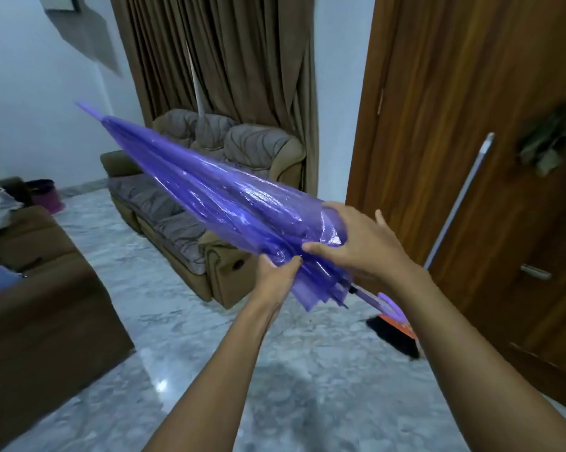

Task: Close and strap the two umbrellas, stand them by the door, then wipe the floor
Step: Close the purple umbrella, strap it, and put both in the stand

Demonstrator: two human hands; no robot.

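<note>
I hold the purple see-through umbrella [216, 197] in the air in front of me with both hands, over the grey marble floor [210, 370]. Its canopy is folded down around the shaft but sits loose and crinkled. It lies at a slant: the tip [89, 109] points up and away to my left, and the curved handle [389, 305] points down toward my right, passing under my right forearm.

My left hand [275, 272] comes up from below, near the open end of the canopy. Its fingers [291, 265] are curled and pinch the lower folds of plastic. My right hand [360, 246] lies over the top of the same end, just beside the left. The thumb presses along the near side and the other fingers wrap over the far side of the bundle, so the plastic bunches under my palm. One finger at the back of that hand sticks up.

Past the umbrella, a patterned grey-brown sofa [210, 158] stands in front of brown curtains [226, 60]. To my right is a wooden door [470, 125] with a broom [457, 197] leaning against it, its dark bristles on the floor. A brown couch [40, 305] is close on my left, and a pink bin [47, 195] stands beyond it by the wall.
</note>
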